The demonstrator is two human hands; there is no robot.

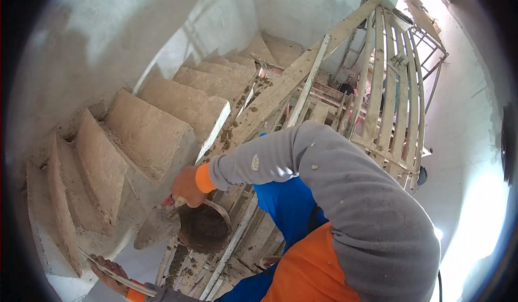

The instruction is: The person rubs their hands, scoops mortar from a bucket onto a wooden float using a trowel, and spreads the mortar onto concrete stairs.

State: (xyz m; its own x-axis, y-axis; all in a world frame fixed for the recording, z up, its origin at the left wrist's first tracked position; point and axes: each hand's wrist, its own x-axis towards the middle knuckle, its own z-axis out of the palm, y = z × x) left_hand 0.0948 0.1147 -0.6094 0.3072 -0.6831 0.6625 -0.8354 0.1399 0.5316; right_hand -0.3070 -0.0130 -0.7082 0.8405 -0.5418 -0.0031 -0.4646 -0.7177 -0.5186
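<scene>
My right hand (190, 187) is closed round the handle of a pointing-type trowel (157, 227). Its broad, mortar-smeared blade points down and left, beside a round bucket (227, 215) with a dark, dirty inside. How much the bucket holds is hard to make out. At the lower left, my left hand (109, 274) is closed at a thin, pale, slightly curved strip (120, 278), perhaps a board seen edge-on; its full shape is hidden. That hand is close to the lowest visible steps of the concrete staircase (145, 132).
The dusty stairs wind up along a grey plastered wall (124, 26). A long wooden plank (286, 91) with mortar crumbs slants up to the right. Beyond it stands a slatted wooden frame (386, 91), near a metal scaffold (431, 48). Gaps show between the boards below me.
</scene>
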